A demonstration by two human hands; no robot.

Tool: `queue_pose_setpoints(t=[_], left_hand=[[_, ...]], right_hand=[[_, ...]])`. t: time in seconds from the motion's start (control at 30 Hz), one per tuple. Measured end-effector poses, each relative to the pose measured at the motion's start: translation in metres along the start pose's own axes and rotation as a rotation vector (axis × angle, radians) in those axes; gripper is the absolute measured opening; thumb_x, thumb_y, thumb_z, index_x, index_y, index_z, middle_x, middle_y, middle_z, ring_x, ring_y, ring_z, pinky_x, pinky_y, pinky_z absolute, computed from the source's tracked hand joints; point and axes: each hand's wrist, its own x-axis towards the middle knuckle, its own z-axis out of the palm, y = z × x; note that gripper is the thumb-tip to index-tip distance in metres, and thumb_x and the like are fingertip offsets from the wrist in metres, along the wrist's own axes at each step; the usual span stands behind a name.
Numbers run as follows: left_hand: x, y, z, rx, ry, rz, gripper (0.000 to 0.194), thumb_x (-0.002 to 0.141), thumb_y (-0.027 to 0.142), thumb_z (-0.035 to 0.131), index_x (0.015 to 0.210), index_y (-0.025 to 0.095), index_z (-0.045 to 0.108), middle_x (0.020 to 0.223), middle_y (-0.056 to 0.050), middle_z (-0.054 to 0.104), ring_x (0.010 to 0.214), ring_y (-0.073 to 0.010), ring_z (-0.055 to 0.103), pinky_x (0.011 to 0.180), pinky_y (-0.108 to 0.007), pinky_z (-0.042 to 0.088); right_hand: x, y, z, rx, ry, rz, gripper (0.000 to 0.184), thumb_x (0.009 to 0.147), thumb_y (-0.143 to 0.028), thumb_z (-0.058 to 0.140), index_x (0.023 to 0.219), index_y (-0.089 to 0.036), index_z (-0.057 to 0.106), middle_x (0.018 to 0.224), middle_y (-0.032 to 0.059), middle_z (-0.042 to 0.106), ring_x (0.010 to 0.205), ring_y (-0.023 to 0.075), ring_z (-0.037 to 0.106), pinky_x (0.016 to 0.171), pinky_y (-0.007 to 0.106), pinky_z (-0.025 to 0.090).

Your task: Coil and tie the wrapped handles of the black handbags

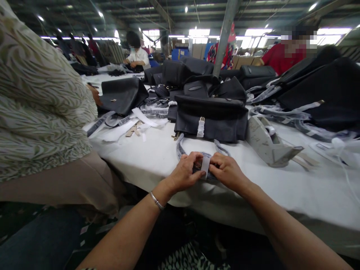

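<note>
Both of my hands are at a plastic-wrapped bag strap (180, 144) near the table's front edge. A white band (205, 165) goes across the strap between them. My left hand (187, 170) is closed on the strap left of the band, thumb along its lower end. From the right, my right hand (226, 168) pinches the strap beside the band. Just behind stands a black handbag (219, 122), upright, with a white-wrapped buckle tab (200, 127) on its front. What lies under my fingers is partly hidden.
A grey tape dispenser (261, 138) stands right of the bag. Several black bags (177, 73) are piled behind. White paper strips (118, 131) and brown scraps lie to the left. A person in a patterned top (42, 82) stands close on the left; wrapped straps (295, 116) lie right.
</note>
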Motion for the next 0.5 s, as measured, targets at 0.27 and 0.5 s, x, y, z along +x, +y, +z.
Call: queue_pose_setpoints(t=[0.27, 0.5], left_hand=[[-0.003, -0.002, 0.002, 0.150, 0.046, 0.141, 0.019, 0.083, 0.018, 0.063, 0.099, 0.020, 0.053, 0.131, -0.014, 0.046, 0.134, -0.0276, 0.037, 0.104, -0.044, 0.038], [-0.003, -0.002, 0.000, 0.204, -0.032, 0.136, 0.031, 0.085, 0.022, 0.065, 0.114, 0.021, 0.056, 0.119, -0.009, 0.058, 0.114, -0.0241, 0.053, 0.098, -0.042, 0.039]], right_hand=[[0.009, 0.002, 0.003, 0.192, 0.077, 0.182, 0.015, 0.073, -0.020, 0.051, 0.061, -0.017, 0.059, 0.067, 0.0013, 0.057, 0.064, 0.0139, 0.051, 0.062, 0.027, 0.036], [0.017, 0.005, 0.008, 0.353, 0.117, 0.337, 0.015, 0.069, -0.027, 0.050, 0.057, -0.019, 0.055, 0.052, -0.0021, 0.049, 0.052, 0.0129, 0.043, 0.052, 0.027, 0.031]])
